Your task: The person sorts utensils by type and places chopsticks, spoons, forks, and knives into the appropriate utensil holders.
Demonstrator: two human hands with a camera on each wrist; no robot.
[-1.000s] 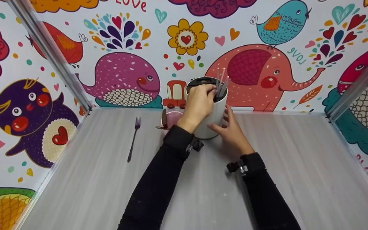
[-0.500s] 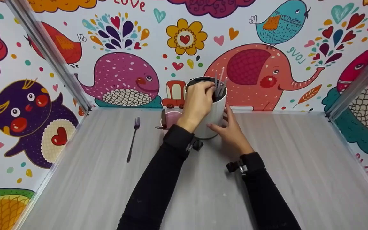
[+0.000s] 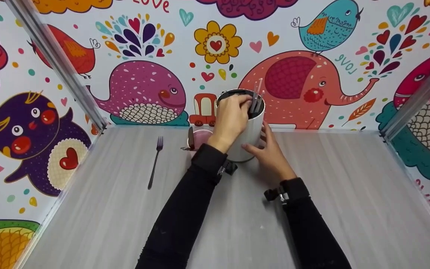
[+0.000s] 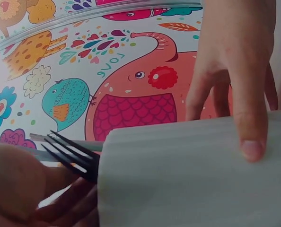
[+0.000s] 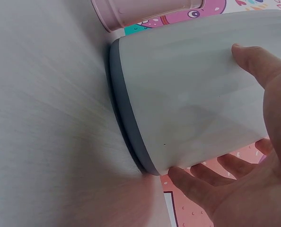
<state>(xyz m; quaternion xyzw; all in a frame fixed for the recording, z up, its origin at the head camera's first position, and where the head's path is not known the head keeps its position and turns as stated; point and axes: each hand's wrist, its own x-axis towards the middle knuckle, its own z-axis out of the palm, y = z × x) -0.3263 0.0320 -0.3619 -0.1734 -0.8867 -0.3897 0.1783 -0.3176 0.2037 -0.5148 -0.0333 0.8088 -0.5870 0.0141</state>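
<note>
A tall white cutlery holder (image 3: 250, 134) with a dark insert and grey base stands upright near the back wall. My left hand (image 3: 233, 117) is at its mouth with bent fingers; what lies between the fingertips is hidden. Beside those fingers, in the left wrist view, dark fork tines (image 4: 76, 156) and grey strips (image 4: 41, 150) stick out of the holder. In the head view, thin grey pieces (image 3: 256, 99) rise from its right side. My right hand (image 3: 273, 155) grips the holder's side, thumb in front and fingers behind, as the right wrist view also shows.
A pink cup (image 3: 202, 139) stands left of the holder, partly behind my left wrist, with a brown-handled piece (image 3: 190, 138) at its edge. A fork (image 3: 156, 162) lies on the grey table (image 3: 99, 209) further left. Patterned walls (image 3: 218, 74) enclose the table's back and sides.
The thin grey pieces at the holder's mouth now show closer together; the leftmost no longer stands apart. Both hands keep nearly the same places, and the holder stays put.
</note>
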